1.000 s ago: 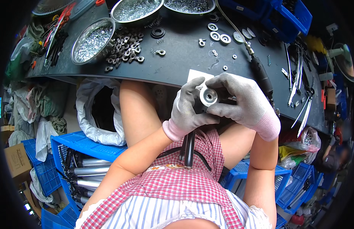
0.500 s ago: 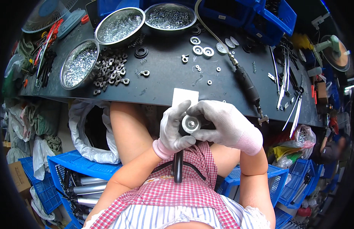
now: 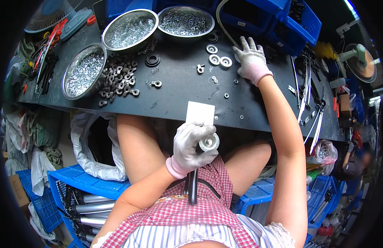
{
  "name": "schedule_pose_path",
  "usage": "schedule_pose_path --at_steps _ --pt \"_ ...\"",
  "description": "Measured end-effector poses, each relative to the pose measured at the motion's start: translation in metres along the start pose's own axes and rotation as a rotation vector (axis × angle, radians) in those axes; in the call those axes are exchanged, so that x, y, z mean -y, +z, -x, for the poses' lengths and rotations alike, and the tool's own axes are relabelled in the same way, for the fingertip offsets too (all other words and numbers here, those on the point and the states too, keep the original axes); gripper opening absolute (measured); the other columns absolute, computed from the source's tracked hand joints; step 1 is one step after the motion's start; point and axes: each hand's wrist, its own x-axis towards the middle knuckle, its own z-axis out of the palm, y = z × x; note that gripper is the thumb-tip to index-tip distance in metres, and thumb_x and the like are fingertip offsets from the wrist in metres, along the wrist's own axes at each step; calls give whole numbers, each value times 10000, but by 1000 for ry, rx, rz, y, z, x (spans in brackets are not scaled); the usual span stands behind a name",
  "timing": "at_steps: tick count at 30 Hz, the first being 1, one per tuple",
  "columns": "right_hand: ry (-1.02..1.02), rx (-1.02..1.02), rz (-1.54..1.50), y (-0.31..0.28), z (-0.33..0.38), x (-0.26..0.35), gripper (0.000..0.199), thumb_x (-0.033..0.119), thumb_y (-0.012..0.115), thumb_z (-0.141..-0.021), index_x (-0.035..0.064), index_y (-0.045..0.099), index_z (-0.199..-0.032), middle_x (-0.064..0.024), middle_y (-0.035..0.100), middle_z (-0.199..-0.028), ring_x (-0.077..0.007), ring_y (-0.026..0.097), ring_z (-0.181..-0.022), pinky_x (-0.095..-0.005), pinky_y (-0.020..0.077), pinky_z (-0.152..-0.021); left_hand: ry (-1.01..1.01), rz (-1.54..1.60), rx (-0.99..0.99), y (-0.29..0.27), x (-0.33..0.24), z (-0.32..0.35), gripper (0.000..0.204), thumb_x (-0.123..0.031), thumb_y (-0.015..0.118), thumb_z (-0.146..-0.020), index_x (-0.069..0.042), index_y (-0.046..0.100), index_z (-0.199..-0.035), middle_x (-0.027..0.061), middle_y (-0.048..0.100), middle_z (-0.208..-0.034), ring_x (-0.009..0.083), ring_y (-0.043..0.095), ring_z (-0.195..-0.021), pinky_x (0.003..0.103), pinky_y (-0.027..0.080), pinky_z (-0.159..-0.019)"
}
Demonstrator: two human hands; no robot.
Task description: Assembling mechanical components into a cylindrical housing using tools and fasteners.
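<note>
My gloved left hand [image 3: 193, 144] wraps round a silver round metal part [image 3: 208, 141] with a stud or bolt end at its centre. It is held below the table's near edge, and how far it runs beneath the hand is hidden. Two black bars [image 3: 192, 188] extend toward my lap under that hand. A white square piece [image 3: 201, 113] stands just beyond the fingers. Over the table at the right, my gloved right hand [image 3: 251, 60] lies with fingers spread, next to several round metal washers [image 3: 226, 62]; what is under its palm cannot be seen.
Bowls of small metal parts [image 3: 84, 71], [image 3: 130, 29], [image 3: 186, 21] stand at the back left beside a heap of metal eye fittings [image 3: 120, 78]. Blue bins [image 3: 296, 29] are at the back right. Long metal rods [image 3: 309, 84] lie right of my arm; blue crates [image 3: 92, 182] flank my legs.
My right hand has left the round metal part and reached far forward over the table, covering the pale discs and hiding the air tool. The left hand keeps the part.
</note>
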Motion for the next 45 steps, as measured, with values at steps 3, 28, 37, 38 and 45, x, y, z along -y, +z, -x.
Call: schedule_pose_path --at_steps 3,28,37,38,45 --pt "-53 238 140 -1 -18 -6 485 119 685 -744 136 649 -1227 -133 411 -1481 -300 343 -1402 -419 366 -1076 8 -5 0 1 -2 -4 526 -245 802 -638 -81 614 -1101 68 673 -891 293 652 -835 393 480 -785" --pt "-128 -65 69 14 17 -47 531 27 685 -684 99 622 -1206 -106 433 -1464 -281 407 -1357 -420 429 -1028 4 -11 -45 4 -7 -8 510 -242 812 -629 -77 612 -1068 90 683 -935 287 663 -818 394 497 -765" --pt "47 394 -1808 -101 97 30 409 342 675 -907 -4 634 -1122 -20 657 -943 -80 595 -821 -194 482 -742 2 -78 -65 -1 -9 -9 472 -299 785 -698 -72 602 -1069 91 655 -858 311 650 -791 394 484 -752" --pt "-6 603 -1807 -115 114 38 417 326 674 -909 -9 619 -1152 -26 654 -971 -91 599 -867 -209 486 -779 -39 -31 -76 2 -10 -8 473 -293 782 -700 -67 599 -1073 92 645 -839 318 643 -778 398 479 -740" --pt "44 335 -1611 -113 149 77 404 235 587 -949 -1 532 -1272 -79 622 -1087 -136 579 -1020 -286 459 -913 13 12 -129 8 -4 -10 727 -328 821 -673 -26 496 -1248 159 674 -958 331 671 -876 398 512 -771"
